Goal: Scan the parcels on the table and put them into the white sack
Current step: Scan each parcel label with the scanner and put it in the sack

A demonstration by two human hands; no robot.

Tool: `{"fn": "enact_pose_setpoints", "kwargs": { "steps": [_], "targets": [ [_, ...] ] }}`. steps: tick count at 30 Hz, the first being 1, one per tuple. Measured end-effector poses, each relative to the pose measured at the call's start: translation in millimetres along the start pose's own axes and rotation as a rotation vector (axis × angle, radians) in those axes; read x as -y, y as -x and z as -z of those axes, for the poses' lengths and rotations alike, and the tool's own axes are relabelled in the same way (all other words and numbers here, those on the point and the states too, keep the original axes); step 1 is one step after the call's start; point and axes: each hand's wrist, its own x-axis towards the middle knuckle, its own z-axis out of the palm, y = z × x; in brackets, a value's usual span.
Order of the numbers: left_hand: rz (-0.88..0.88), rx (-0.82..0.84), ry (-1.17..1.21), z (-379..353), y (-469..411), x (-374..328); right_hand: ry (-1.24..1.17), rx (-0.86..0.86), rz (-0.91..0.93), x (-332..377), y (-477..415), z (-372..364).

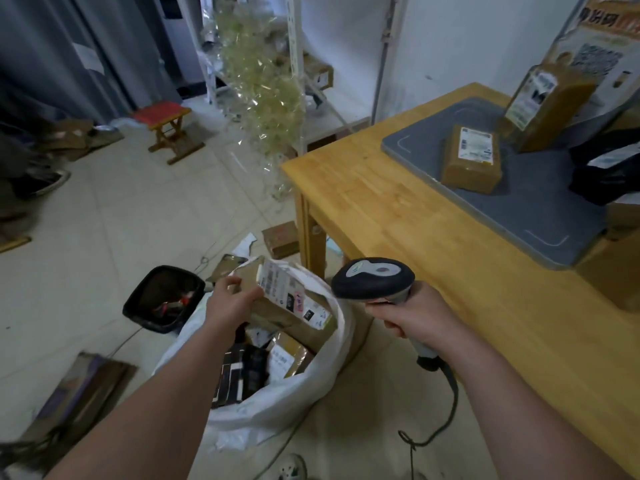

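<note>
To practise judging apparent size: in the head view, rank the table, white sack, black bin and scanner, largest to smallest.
1. Table
2. Sack
3. Bin and scanner look alike; the scanner is nearer, so unranked.

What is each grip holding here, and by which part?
The left grip holds a brown parcel by its left end, above the white sack. The right grip holds the barcode scanner by its handle.

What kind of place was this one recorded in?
Probably a small courier or parcel-sorting room: labelled cardboard parcels sit on the wooden table, a white sack beside it holds more parcels, and the right hand grips a corded barcode scanner.
</note>
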Motion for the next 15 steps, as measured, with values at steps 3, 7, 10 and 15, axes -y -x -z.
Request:
{"fn": "enact_pose_setpoints", "kwargs": {
  "steps": [3, 7, 10, 15],
  "targets": [
    [0.056, -0.065, -0.107, 19, -17, 24, -0.002, 0.025, -0.034, -6, -6, -23],
    [0.137, 0.088, -0.148, 22, -29, 46, -0.028, 0.035, -0.049, -14, -9, -41],
    [0.167, 0.223, -0.293, 15, -34, 52, -0.06, 0.028, -0.059, -15, -7, -45],
    [0.077, 0.353, -0.369, -12, -11, 17, -0.096, -0.031, -0.109, -18, 0, -28]
  ]
}}
